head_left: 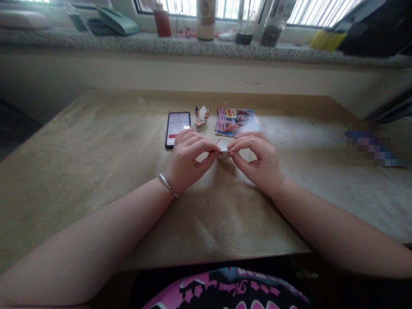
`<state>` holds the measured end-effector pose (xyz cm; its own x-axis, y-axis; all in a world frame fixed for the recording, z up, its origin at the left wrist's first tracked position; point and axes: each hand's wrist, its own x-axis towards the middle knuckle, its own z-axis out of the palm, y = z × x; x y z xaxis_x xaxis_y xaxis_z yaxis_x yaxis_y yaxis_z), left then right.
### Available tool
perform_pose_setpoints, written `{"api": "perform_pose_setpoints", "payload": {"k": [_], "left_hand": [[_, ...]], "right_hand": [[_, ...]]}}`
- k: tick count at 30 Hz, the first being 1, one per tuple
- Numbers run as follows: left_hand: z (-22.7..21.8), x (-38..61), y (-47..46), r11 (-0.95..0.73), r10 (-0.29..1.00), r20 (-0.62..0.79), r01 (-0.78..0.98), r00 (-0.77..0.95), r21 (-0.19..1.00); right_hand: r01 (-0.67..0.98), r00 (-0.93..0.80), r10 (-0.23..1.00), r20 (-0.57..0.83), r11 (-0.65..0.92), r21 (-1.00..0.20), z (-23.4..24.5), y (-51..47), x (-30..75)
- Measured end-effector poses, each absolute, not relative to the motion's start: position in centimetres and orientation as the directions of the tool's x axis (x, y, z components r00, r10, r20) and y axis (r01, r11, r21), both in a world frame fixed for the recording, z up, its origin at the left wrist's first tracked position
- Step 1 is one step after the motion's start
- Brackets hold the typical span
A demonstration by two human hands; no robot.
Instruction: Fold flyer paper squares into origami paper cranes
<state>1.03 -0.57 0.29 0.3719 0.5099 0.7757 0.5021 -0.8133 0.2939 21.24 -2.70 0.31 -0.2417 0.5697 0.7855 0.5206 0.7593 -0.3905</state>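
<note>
A small piece of folded paper [224, 146], pale with a thin red edge, is pinched between my two hands just above the tabletop. My left hand [192, 156], with a silver bracelet at the wrist, grips its left side between thumb and fingers. On the opposite side, the thumb and fingers of my right hand [259, 158] press together on the paper. Fingertips cover part of it, so its full shape is hidden. Just beyond my left hand lies a phone [174, 128] with a lit screen, partly covered by the fingers. Colourful printed leaflets [240, 121] lie stacked beyond my right hand.
A crumpled or folded striped paper piece [202, 116] rests between phone and leaflets. The table [96, 171] meets a wall below a stone windowsill [135, 42], which bears a red container [162, 20], several bottles and a green pouch [118, 20]. A blurred-out blue item [373, 148] lies at right.
</note>
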Motion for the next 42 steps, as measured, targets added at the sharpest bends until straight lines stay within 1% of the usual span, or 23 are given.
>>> {"api": "perform_pose_setpoints", "payload": {"k": [5,8,10,13,15,18,23,27,31,36,42], "left_hand": [[0.4,1.1,-0.6,-0.820,0.493,0.767,0.514,0.412,0.251],[0.3,1.1,-0.6,-0.828,0.477,0.781,0.503,0.402,0.247],[0.2,1.1,-0.5,-0.837,0.449,0.799,0.501,0.400,0.220],[0.0,1.1,-0.5,-0.850,0.403,0.811,0.502,0.424,0.160],[-0.1,1.0,-0.5,-0.847,0.402,0.802,0.512,0.442,0.142],[-0.1,1.0,-0.5,-0.835,0.421,0.794,0.529,0.440,0.150],[-0.1,1.1,-0.5,-0.842,0.404,0.810,0.518,0.424,0.149],[-0.1,1.3,-0.6,-0.829,0.424,0.789,0.542,0.445,0.140],[-0.1,1.4,-0.7,-0.841,0.386,0.801,0.531,0.457,0.102],[-0.1,1.3,-0.6,-0.832,0.404,0.799,0.542,0.446,0.118],[0.0,1.4,-0.7,-0.843,0.385,0.788,0.531,0.481,0.088]], "right_hand": [[0.509,-0.289,0.556,0.780,0.779,-0.366,0.4,-2.9,21.0],[0.502,-0.264,0.569,0.779,0.771,-0.393,0.4,-3.0,21.0],[0.498,-0.249,0.577,0.778,0.765,-0.408,0.5,-3.1,21.0],[0.482,-0.292,0.555,0.779,0.789,-0.381,0.6,-3.1,20.9],[0.475,-0.318,0.535,0.783,0.805,-0.357,0.6,-3.1,20.9],[0.482,-0.308,0.533,0.788,0.802,-0.354,0.6,-3.1,20.8],[0.484,-0.278,0.561,0.779,0.783,-0.391,0.5,-3.0,20.6],[0.484,-0.309,0.549,0.777,0.794,-0.368,0.5,-3.0,20.4],[0.492,-0.303,0.560,0.771,0.785,-0.377,0.4,-3.1,20.2],[0.509,-0.296,0.566,0.770,0.775,-0.374,0.3,-3.0,20.2],[0.535,-0.336,0.556,0.760,0.777,-0.332,0.2,-2.9,20.3]]}}
